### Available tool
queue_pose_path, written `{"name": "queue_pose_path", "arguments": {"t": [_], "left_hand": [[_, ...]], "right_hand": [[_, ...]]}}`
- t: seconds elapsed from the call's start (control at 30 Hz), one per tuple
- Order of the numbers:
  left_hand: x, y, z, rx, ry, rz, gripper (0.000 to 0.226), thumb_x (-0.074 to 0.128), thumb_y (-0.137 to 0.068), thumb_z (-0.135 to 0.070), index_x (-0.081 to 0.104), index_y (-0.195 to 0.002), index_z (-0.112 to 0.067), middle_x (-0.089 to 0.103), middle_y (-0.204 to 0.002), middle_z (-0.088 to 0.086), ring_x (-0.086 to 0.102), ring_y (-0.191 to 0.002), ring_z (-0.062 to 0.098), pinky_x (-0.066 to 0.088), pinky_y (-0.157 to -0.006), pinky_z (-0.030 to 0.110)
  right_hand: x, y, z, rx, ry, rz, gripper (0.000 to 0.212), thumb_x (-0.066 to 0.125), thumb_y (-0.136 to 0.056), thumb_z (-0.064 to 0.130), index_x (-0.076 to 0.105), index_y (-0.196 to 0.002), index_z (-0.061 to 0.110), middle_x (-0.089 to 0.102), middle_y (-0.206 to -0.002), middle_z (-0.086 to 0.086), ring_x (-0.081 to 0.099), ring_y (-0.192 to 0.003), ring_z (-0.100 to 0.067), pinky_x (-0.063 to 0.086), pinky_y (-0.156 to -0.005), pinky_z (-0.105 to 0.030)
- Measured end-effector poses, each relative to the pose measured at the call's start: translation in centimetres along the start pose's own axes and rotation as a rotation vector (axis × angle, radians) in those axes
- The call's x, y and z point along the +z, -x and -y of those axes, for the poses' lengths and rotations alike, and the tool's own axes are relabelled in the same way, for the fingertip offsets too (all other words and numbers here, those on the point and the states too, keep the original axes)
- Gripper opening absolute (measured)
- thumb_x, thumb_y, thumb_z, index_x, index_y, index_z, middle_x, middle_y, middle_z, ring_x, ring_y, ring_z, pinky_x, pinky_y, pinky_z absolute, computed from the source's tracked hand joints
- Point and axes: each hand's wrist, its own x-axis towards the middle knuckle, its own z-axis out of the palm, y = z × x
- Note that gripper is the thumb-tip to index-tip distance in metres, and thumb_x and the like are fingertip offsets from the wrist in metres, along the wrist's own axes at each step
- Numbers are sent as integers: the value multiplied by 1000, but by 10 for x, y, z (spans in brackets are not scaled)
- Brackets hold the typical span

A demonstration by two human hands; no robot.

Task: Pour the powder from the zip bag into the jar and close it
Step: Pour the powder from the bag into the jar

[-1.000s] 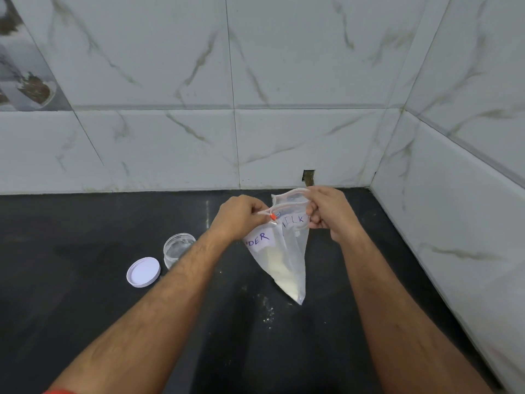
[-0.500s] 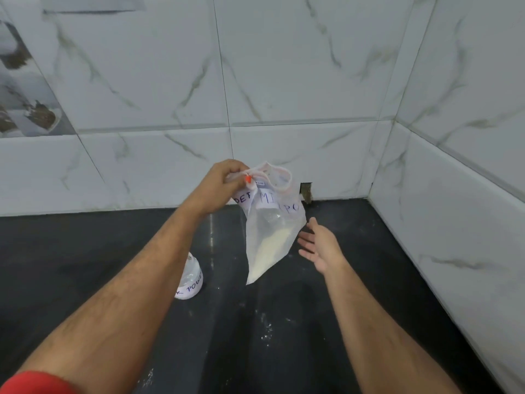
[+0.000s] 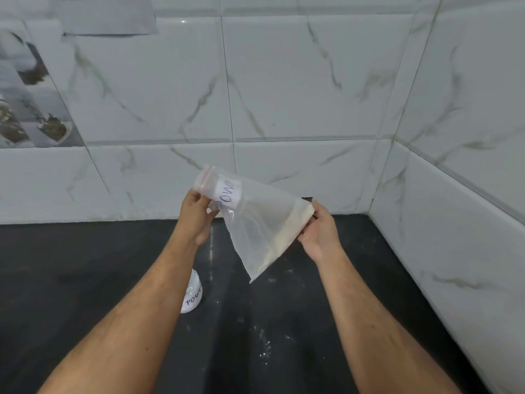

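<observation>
— Where is the bag now?

— I hold the zip bag (image 3: 252,223) up in the air in front of the wall (image 3: 284,81). My left hand (image 3: 199,216) pinches it near the zip end. My right hand (image 3: 319,233) grips the bottom corner, where the powder (image 3: 289,231) sits.

— Is the powder in the jar yet?

— I think not much. A band of powder lies along the bottom of the bag. The jar (image 3: 193,294) stands on the black counter (image 3: 71,265), down below my left arm, well apart from the bag. My arm hides most of it, so I cannot tell how full it is, and I see no lid. Pouring and closing are left to do.

— How many things are there?

— One bag, one jar, two hands. Some spilled specks (image 3: 265,351) lie on the counter too.
</observation>
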Motion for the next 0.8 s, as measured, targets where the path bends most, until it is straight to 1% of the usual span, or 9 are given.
{"name": "queue_pose_path", "arguments": {"t": [0.07,0.17,0.27,0.37,0.43,0.53,0.67,0.73,0.8], "left_hand": [[2,0,1,-37,120,-16,35,45,-97,1,62,-110,-27,63,-91,1,56,-77,17,49,-69,31],[12,0,-2,-168,340,3,14,56,-97,-19,54,-84,-23,46,-74,-1,44,-69,17,41,-63,31],[20,-1,1,-302,471,-13,25,67,-89,-42,52,-77,-25,49,-72,-5,54,-66,15,45,-66,31],[22,-1,4,-358,546,-44,23,62,-92,-31,50,-74,-24,46,-70,-7,55,-55,13,48,-54,22],[23,-1,2,-352,517,-63,21,60,-93,-27,51,-74,-24,47,-70,-6,54,-57,14,48,-56,23],[23,-1,-1,-315,479,-69,25,57,-94,-27,51,-70,-24,49,-66,-5,55,-56,15,48,-57,25],[20,-1,2,-297,469,-58,31,58,-92,-28,52,-62,-24,49,-60,-5,54,-51,15,47,-55,25],[14,-3,2,-267,431,-37,25,58,-93,-27,50,-70,-24,48,-66,-3,52,-60,17,44,-62,30],[3,-6,5,-153,257,-31,16,53,-94,-19,51,-79,-22,49,-74,0,49,-69,18,40,-65,34]], "right_hand": [[4,1,0,-6,13,34,49,53,-97,54,59,-121,13,67,-122,-9,65,-112,-28,53,-90,-46],[5,3,-9,-6,177,101,61,45,-94,67,58,-125,16,73,-116,-8,70,-108,-26,54,-82,-44],[3,7,-25,-10,334,170,62,42,-94,68,59,-123,16,77,-110,-5,74,-103,-23,56,-81,-43],[-3,10,-40,-23,384,179,44,58,-95,51,65,-117,13,75,-115,-7,74,-104,-25,59,-79,-43],[-8,12,-42,-46,379,174,25,67,-93,36,69,-108,15,75,-114,-8,73,-102,-25,59,-77,-40],[-8,14,-37,-105,450,192,7,69,-91,27,73,-94,22,77,-106,-4,72,-93,-19,58,-74,-36],[1,15,-27,-238,697,152,17,68,-91,15,74,-78,22,75,-87,3,68,-83,-12,56,-74,-29],[6,13,-19,-333,826,124,16,65,-89,10,71,-75,12,68,-77,0,61,-75,-10,51,-72,-25],[12,11,-2,-407,873,89,17,62,-88,7,66,-71,8,60,-68,2,53,-64,-5,45,-64,-16]]}}
